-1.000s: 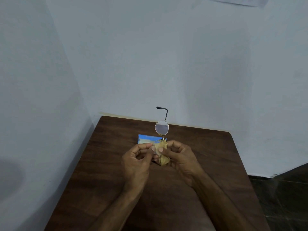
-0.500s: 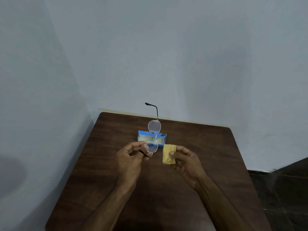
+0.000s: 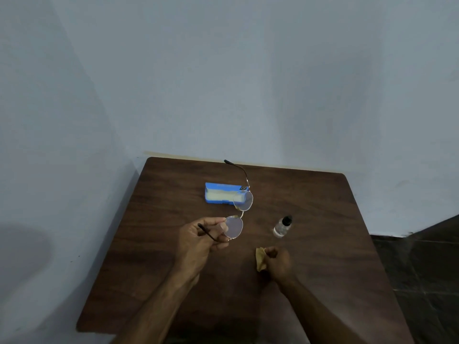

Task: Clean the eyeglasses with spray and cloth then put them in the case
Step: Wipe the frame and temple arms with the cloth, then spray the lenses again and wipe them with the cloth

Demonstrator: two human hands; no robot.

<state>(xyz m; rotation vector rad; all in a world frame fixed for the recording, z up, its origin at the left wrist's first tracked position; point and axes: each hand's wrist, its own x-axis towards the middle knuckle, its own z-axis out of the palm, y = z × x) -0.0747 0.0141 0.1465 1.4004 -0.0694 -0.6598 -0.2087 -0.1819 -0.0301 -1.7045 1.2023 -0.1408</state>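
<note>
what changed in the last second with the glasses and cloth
The right hand drew the yellow cloth off the gold-rimmed eyeglasses, back and rightward, uncovering the small clear spray bottle. The left hand still holds the glasses; the open blue case stayed put.

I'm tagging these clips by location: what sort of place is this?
Probably a corner of a plain indoor room, perhaps at home: a dark wooden table stands against bare pale-blue walls, and dark floor tiles show at the right.

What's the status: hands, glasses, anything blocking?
Left hand pinching eyeglasses above table. Right hand gripping cloth. Case open; spray bottle upright, untouched.
</note>
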